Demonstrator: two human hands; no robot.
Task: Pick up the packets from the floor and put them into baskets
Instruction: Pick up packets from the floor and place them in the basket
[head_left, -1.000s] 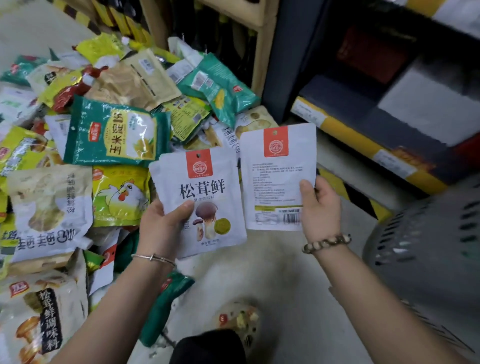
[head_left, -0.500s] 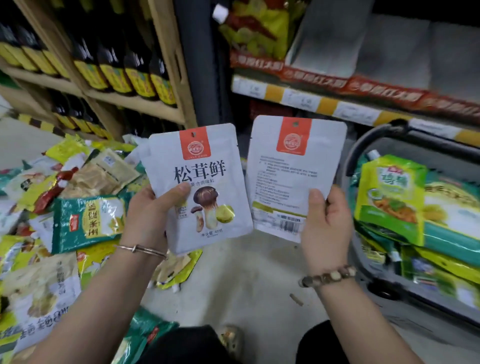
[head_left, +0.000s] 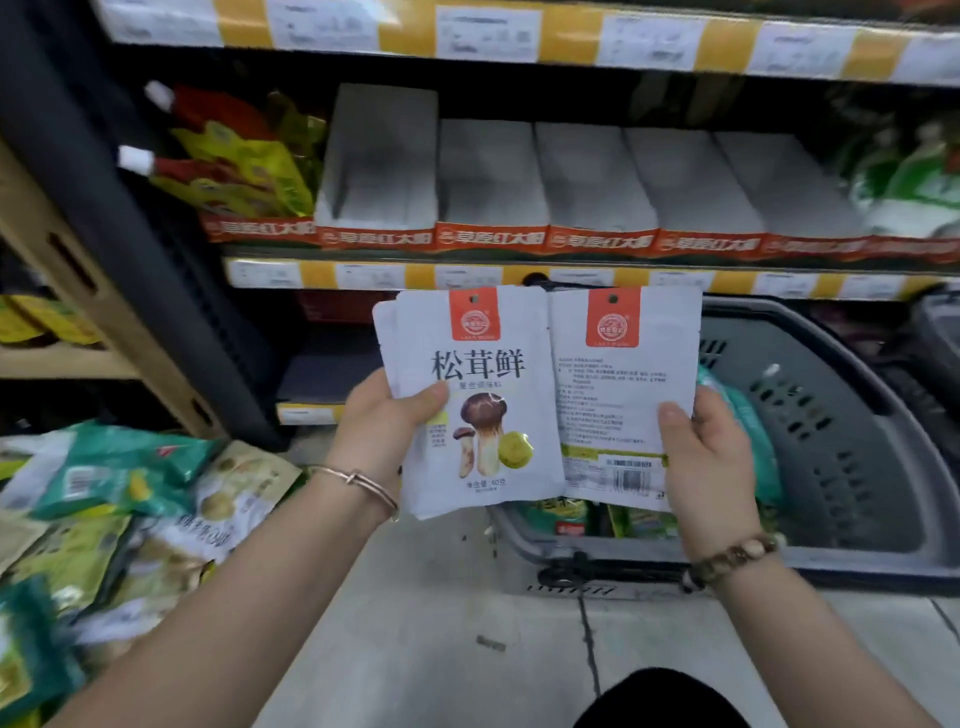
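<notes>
My left hand (head_left: 384, 426) grips a white mushroom packet (head_left: 483, 395) with its front facing me; a second packet edge shows behind it. My right hand (head_left: 711, 457) grips another white packet (head_left: 623, 379), back side and barcode facing me. Both packets are held up side by side, edges touching, above the near left end of a grey plastic basket (head_left: 841, 441) on the floor. Green and yellow packets (head_left: 566, 514) lie inside the basket, partly hidden by the held packets. A heap of packets (head_left: 130, 499) covers the floor at the left.
Store shelves (head_left: 519, 280) with yellow price strips rise right behind the basket, holding white boxes (head_left: 488, 176) and sauce pouches (head_left: 234, 161). A dark upright post (head_left: 119, 218) and a wooden shelf frame (head_left: 78, 280) stand at the left. Bare concrete floor (head_left: 441, 623) lies between heap and basket.
My view swung up and to the right, away from the floor heap to the basket and shelves. Both hands carried their packets to the right, over the basket's end, and the packets now touch.
</notes>
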